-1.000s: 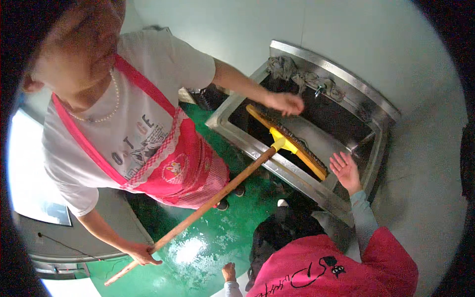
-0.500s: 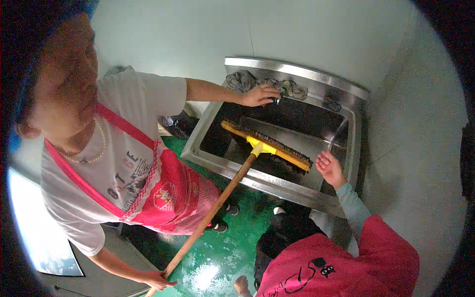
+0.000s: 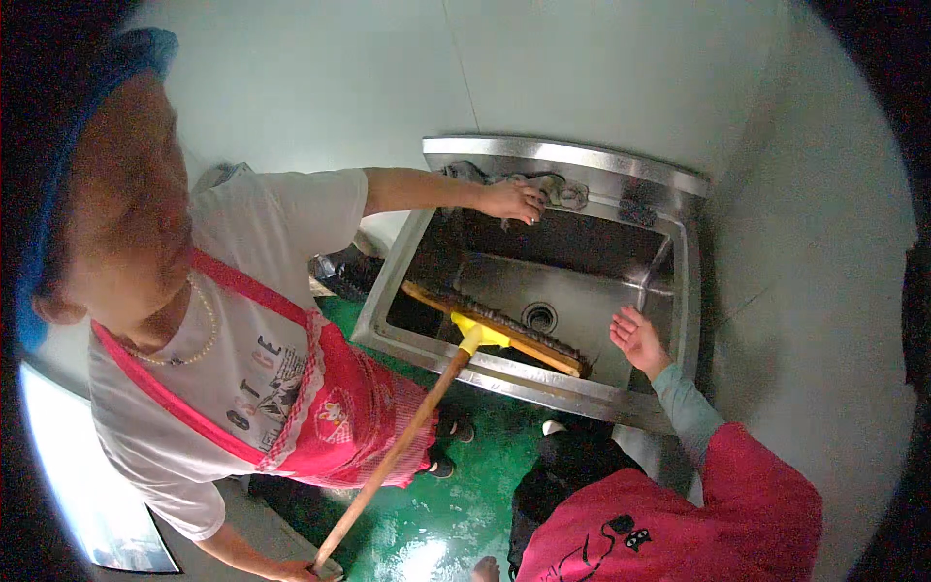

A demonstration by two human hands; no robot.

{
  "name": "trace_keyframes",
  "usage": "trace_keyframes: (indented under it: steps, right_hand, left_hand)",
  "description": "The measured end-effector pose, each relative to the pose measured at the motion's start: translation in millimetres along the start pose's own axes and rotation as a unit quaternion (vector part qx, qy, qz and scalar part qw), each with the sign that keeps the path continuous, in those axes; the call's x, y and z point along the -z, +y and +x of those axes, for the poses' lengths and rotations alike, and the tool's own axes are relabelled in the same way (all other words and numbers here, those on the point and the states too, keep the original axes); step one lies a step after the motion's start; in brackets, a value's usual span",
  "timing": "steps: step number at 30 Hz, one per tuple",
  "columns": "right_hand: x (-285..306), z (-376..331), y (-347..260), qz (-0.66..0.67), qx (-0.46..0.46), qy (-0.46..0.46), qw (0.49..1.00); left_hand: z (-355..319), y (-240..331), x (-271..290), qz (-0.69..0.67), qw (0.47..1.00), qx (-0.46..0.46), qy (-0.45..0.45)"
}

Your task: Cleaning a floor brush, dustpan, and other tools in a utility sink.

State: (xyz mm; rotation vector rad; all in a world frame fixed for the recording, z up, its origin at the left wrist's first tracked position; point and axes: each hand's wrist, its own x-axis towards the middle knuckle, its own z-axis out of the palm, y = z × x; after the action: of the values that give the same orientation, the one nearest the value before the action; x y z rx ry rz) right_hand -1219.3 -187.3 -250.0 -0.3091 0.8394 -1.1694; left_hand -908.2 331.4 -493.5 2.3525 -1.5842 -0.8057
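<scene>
My right hand [image 3: 636,339] is over the right side of a stainless steel sink [image 3: 690,291], holding nothing, its fingers loosely bent and a little apart. Only a small part of my left hand [image 3: 485,570] shows at the lower edge; its fingers are mostly cut off. A push broom [image 3: 398,451], with a wooden handle, yellow bracket and dark bristles, lies slanted across the near side of the basin. Its head is left of my right hand, not touching it. A co-worker's hand [image 3: 305,570] grips the handle low down; their other hand [image 3: 514,201] is at the sink's back ledge.
The co-worker in a pink apron [image 3: 335,417] stands to the left. Grey rags [image 3: 572,196] lie along the back ledge. A round drain [image 3: 539,317] shows in the basin floor. The green floor [image 3: 427,519] looks wet and shiny. Grey walls [image 3: 601,87] enclose the sink.
The broom head has moved toward the sink's near left side, uncovering the drain. The co-worker's hand at the back ledge has shifted slightly. My right hand stays over the right side.
</scene>
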Motion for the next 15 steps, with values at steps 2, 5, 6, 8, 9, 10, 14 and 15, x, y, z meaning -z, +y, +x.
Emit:
trace_keyframes:
  steps: [2,5,6,8,9,10,14,15]
  right_hand:
    - [3.3,3.1,-1.0,0.0,0.002,0.003,1.0]
    - [3.7,6.4,0.4,0.009,-0.005,0.002,1.0]
    - [-3.5,7.8,3.1,0.012,-0.008,-0.004,1.0]
    - [-2.7,10.1,3.2,0.012,-0.006,0.0,1.0]
    - [5.1,8.8,-4.1,0.009,0.0,0.005,1.0]
    - [8.1,8.2,-6.7,0.007,0.0,0.004,1.0]
    - [9.0,15.6,3.4,0.011,-0.004,0.011,1.0]
    - [0.1,12.0,8.1,0.01,-0.008,0.008,1.0]
  left_hand:
    - [3.8,3.9,0.9,-0.047,0.995,-0.035,0.082]
    - [5.3,-0.4,-2.6,-0.032,0.999,0.009,0.002]
    - [5.5,-12.9,-9.2,-0.011,1.0,0.004,0.005]
    - [8.3,-8.3,-11.4,-0.041,0.998,0.041,-0.024]
    - [19.8,28.7,10.8,-0.042,0.998,0.033,-0.034]
    - [25.0,63.8,35.0,-0.004,0.996,0.068,-0.062]
    - [20.7,89.7,58.1,-0.034,0.994,0.101,-0.022]
    - [14.2,96.8,69.2,-0.127,0.985,0.105,0.045]
